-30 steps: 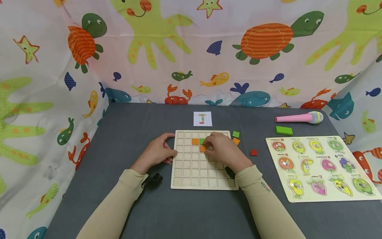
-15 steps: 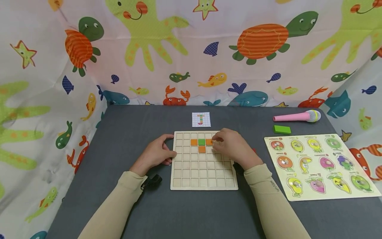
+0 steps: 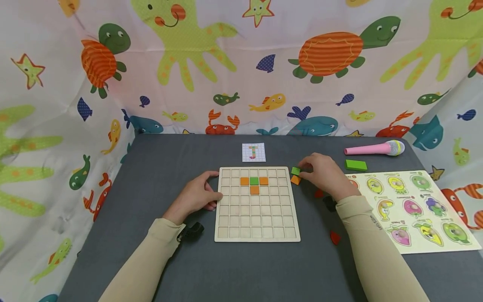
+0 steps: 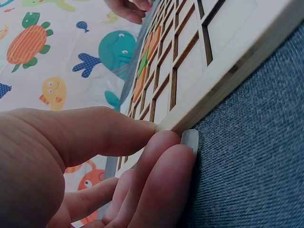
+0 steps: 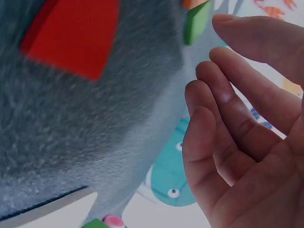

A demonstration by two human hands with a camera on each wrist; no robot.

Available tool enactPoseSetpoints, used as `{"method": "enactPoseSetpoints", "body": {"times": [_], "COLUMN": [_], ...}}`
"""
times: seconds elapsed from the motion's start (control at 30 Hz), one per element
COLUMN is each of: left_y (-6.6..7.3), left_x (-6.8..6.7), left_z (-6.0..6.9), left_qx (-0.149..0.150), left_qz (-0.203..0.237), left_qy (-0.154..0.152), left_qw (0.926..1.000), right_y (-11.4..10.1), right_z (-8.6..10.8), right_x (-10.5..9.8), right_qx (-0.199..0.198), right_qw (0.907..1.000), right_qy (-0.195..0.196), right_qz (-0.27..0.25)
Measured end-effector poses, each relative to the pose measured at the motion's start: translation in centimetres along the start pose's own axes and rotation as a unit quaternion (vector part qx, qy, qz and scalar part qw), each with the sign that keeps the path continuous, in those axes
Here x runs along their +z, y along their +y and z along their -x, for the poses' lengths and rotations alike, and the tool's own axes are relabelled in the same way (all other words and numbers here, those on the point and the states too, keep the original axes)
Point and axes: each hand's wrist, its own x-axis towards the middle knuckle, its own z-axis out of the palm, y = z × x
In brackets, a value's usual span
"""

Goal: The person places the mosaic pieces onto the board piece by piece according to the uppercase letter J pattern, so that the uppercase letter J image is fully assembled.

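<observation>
Two bare hands at a dark grey cloth-covered surface (image 3: pixel 234 272). The right hand (image 3: pixel 325 174) reaches in beyond the right edge of a pale wooden gridded board (image 3: pixel 256 240); its thumb and index finger stand a narrow gap apart, with nothing seen between them. The governing relation: a loose green square tile (image 3: pixel 295 170) lies immediately left of these fingertips, just outside the board, with a loose orange square tile (image 3: pixel 295 180) beside it on the person's side. Neither shows a marked long axis; the pair runs roughly away from the person. The right hand is much the nearer, the left hand (image 3: pixel 193 193) holding the board's left edge with thumb and curled fingers. Within the grid, three orange inset tiles (image 3: pixel 254 190) and one green inset tile (image 3: pixel 254 180) form a T; behind stands off a small white printed card (image 3: pixel 253 152) bearing a coloured J. The right wrist view discloses the gap, largely concealed in the head view; whether the thumb touches the green tile cannot be told. The left wrist view alone shows the rim's thickness clearly.
</observation>
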Motion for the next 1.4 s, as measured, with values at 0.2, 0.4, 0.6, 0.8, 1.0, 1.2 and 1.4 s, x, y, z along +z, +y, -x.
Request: {"method": "enactPoseSetpoints", "body": {"times": [0.2,0.4,0.6,0.8,1.0,1.2,1.4], "left_y": [-0.2,-0.4,-0.4,-0.4,-0.4,-0.4,-0.4], "left_x": [0.0,0.0,0.1,0.1,-0.1,-0.1,0.0], "left_z": [-0.1,-0.2,-0.3,-0.3,-0.1,0.0,-0.1], "left_qx": [0.006,0.012,0.012,0.013,0.011,0.006,0.010], "left_qz": [0.009,0.016,0.016,0.016,0.019,0.019,0.023], "left_qy": [0.001,0.000,0.001,0.002,0.001,0.005,0.001], "left_qw": [0.9999,0.9998,0.9998,0.9998,0.9998,0.9998,0.9997], "right_y": [0.6,0.8,0.9,0.9,0.7,-0.8,-3.8], "right_z": [-0.8,-1.2,-1.4,-1.6,-1.2,0.0,1.3], "right_x": [0.3,0.6,0.6,0.6,0.4,0.5,1.7], "right_qx": [0.008,0.006,-0.006,-0.006,-0.002,0.001,-0.028], "right_qw": [0.9998,0.9997,0.9996,0.9995,0.9996,1.0000,0.9996], "right_qy": [-0.018,-0.020,-0.016,-0.017,-0.014,-0.005,0.009], "right_qz": [0.003,0.014,0.022,0.025,0.023,0.004,0.004]}}
